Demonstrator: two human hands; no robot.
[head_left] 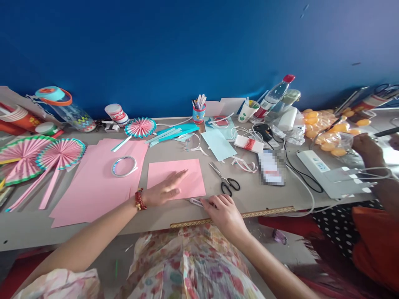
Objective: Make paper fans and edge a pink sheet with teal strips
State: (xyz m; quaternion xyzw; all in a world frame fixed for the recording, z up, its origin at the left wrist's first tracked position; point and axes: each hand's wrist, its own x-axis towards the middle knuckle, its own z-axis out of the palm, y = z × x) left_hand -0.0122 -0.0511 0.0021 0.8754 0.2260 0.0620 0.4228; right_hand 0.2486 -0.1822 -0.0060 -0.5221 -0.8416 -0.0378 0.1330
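My left hand (pixel 166 189) lies flat on a small pink sheet of paper (pixel 193 174), fingers stretched out together. At the sheet's lower right corner, my right hand (pixel 222 209) has its fingers closed on a small pale utility knife (pixel 196 202), whose tip points left; the rest of the knife is hidden under the fingers. Black-handled scissors (pixel 225 180) lie just beyond my right hand, blades half apart. Left of my left hand is a stack of larger pink paper (pixel 90 187), with a roll of tape (pixel 124 166) resting on it.
Pleated paper fans (pixel 60 153) lie at the left. Blue paper strips (pixel 177 132), a light blue sheet (pixel 219 144), a pen cup (pixel 198 113) and a phone (pixel 271 168) are farther back. A wooden ruler (pixel 268 211) runs along the front edge. Another person's hand (pixel 369 147) is at right.
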